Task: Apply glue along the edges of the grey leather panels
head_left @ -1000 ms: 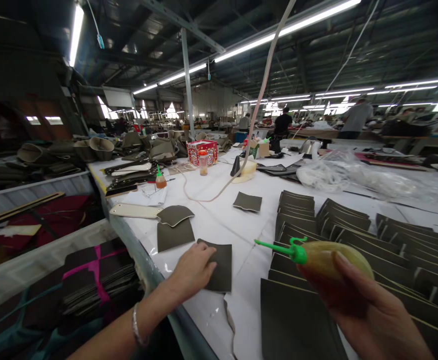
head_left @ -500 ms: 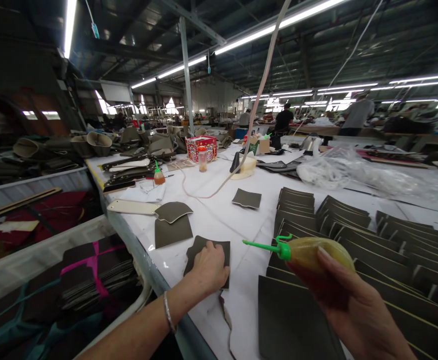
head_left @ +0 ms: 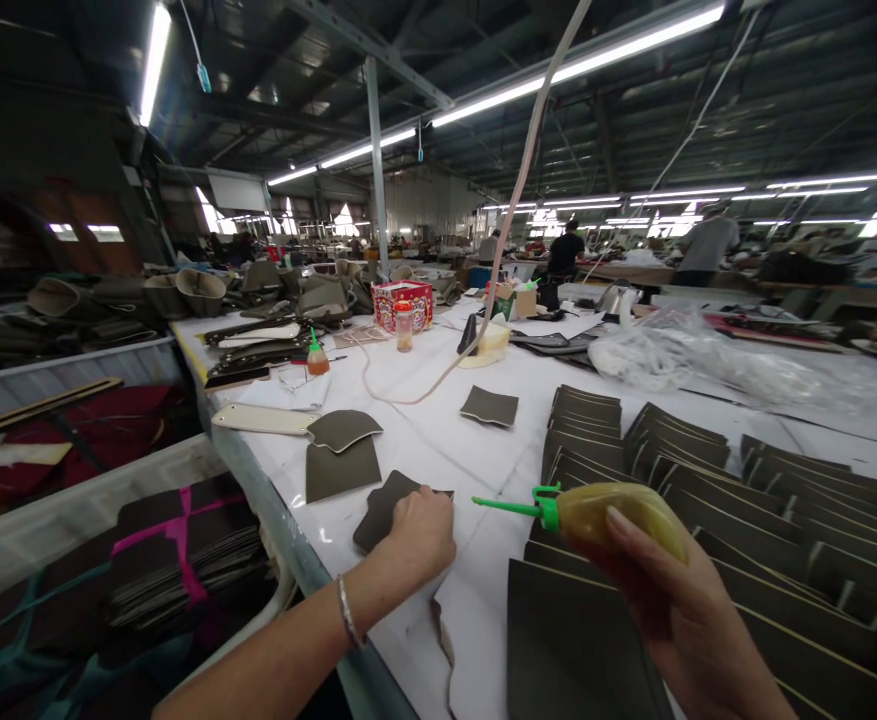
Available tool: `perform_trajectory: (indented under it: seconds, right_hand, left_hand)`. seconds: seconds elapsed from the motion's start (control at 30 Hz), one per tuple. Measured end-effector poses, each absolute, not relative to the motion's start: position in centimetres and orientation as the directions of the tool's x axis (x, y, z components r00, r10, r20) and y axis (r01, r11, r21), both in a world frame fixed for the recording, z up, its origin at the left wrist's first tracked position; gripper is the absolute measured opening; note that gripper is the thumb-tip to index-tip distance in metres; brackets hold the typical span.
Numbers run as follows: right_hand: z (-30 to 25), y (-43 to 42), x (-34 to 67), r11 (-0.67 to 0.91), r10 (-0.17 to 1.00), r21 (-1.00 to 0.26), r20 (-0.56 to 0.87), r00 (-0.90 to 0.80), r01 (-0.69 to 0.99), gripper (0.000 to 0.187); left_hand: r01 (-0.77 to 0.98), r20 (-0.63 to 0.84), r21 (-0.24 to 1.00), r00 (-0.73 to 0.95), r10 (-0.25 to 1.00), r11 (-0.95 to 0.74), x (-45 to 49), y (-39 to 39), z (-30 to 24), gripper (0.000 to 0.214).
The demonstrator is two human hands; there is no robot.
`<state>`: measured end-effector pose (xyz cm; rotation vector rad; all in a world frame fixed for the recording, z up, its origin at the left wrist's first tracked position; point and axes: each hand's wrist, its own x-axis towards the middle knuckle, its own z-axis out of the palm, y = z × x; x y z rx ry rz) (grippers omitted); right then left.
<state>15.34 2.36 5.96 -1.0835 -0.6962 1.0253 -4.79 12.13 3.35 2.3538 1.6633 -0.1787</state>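
Note:
My left hand [head_left: 417, 535] grips a dark olive cut piece [head_left: 379, 508] lying on the white table [head_left: 445, 440], its near edge lifted off the surface. My right hand [head_left: 678, 610] is closed around a yellow glue bottle [head_left: 618, 507] with a green nozzle pointing left, held above rows of overlapped dark pieces [head_left: 708, 480]. A large dark panel [head_left: 573, 650] lies just below the bottle.
More olive pieces [head_left: 337, 450] and a cream strip [head_left: 258, 418] lie to the left. A single piece [head_left: 489, 405], a small glue bottle [head_left: 317, 356], a red box [head_left: 403, 300] and clear plastic [head_left: 670, 350] sit farther back. A hose [head_left: 513, 200] hangs down. People work at far tables.
My left hand has closed on the dark piece and pulled it toward the table edge, lifting its side. The glue bottle in my right hand has drifted left.

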Motion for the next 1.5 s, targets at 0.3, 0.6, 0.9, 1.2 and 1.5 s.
perform_trajectory:
  seconds: [0.3,0.6,0.9,1.2,1.5]
  right_hand:
    - [4.2,4.8,14.2,0.197,0.939,-0.932,0.269,0.216,0.304,0.053]
    - [3.3,7.5,12.6,0.226,0.953,-0.819,0.298,0.054,0.528,0.051]
    - [2.6,8.0,12.2,0.276,0.934,-0.717,0.357,-0.003,0.64,0.048]
    - [2.3,7.7,12.4,0.286,0.932,-0.701,0.363,-0.019,0.654,0.044]
    - [2.0,7.8,12.6,0.276,0.926,-0.684,0.377,0.003,0.675,0.045]
  left_hand:
    - [0.856,-0.157,0.197,0.509,0.847,-0.478,-8.9,13.0,3.0,0.053]
    - [0.825,-0.126,0.218,0.554,0.823,-0.522,-9.6,13.4,2.2,0.053]
    - [0.833,-0.109,0.206,0.541,0.834,-0.514,-9.8,13.1,1.7,0.046]
    - [0.821,-0.109,0.227,0.555,0.824,-0.523,-10.2,13.2,1.2,0.042]
    - [0.823,-0.118,0.233,0.553,0.825,-0.519,-10.0,13.0,1.3,0.039]
